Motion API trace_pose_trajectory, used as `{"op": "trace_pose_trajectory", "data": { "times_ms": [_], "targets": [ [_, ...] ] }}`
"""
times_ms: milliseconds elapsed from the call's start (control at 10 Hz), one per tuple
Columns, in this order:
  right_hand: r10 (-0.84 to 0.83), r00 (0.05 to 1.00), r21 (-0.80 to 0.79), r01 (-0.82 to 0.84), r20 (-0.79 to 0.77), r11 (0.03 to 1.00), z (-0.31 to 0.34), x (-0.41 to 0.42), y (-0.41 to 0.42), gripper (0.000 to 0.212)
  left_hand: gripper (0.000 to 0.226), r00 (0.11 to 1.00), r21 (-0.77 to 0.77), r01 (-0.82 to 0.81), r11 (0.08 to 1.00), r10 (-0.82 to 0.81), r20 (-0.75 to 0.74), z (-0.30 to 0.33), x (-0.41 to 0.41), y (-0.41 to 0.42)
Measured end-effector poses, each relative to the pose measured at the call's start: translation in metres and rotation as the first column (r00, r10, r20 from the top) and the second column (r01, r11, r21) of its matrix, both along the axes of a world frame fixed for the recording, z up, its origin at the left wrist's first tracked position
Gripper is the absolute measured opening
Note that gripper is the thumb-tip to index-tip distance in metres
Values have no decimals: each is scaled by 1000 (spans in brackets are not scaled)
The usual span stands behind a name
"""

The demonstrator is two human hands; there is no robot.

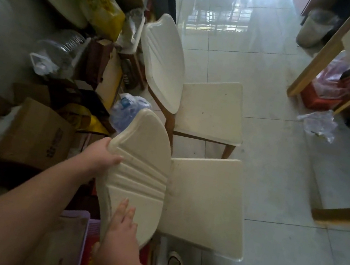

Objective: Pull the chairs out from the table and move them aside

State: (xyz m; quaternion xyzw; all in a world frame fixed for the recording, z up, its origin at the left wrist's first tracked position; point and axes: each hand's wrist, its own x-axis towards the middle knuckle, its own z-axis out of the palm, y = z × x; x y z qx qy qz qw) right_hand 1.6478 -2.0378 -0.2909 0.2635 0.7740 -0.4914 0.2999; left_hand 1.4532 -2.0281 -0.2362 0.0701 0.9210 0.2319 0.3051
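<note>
Right hand [122, 228], lowermost, lies with straight fingers flat on the backrest face of the near chair [204, 200], thumb at its edge. Left hand [102, 154] grips the same backrest's upper rim, thumb in front. The chair stands on the tiled floor [276, 255] just beside a second chair [208, 108], well apart from the table [318, 57], with a cardboard box [38, 131] to the left.

Cardboard box [36, 131], clear plastic jug [57, 51], yellow-green bag [99, 0], grey bin [315, 28].
</note>
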Motion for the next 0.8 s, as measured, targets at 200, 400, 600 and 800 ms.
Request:
{"op": "trace_pose_trajectory", "data": {
  "times_ms": [200,400,600,800],
  "targets": [
    [105,994,100,-106,12,989,-13,0,-17,111,35,995,-18,-102,995,102,-14,-12,3,-24],
    [60,998,151,-57,-18,987,-21,7,-23,112,41,991,-16,-118,993,116,-69,-14,14,-29],
    [80,989,156,-60,-124,986,-11,18,-7,100,54,976,33,-194,981,196,-97,3,36,-30],
    [30,956,245,44,-290,969,14,56,31,73,52,934,174,-308,935,332,-133,30,95,-38]
  ]
}}
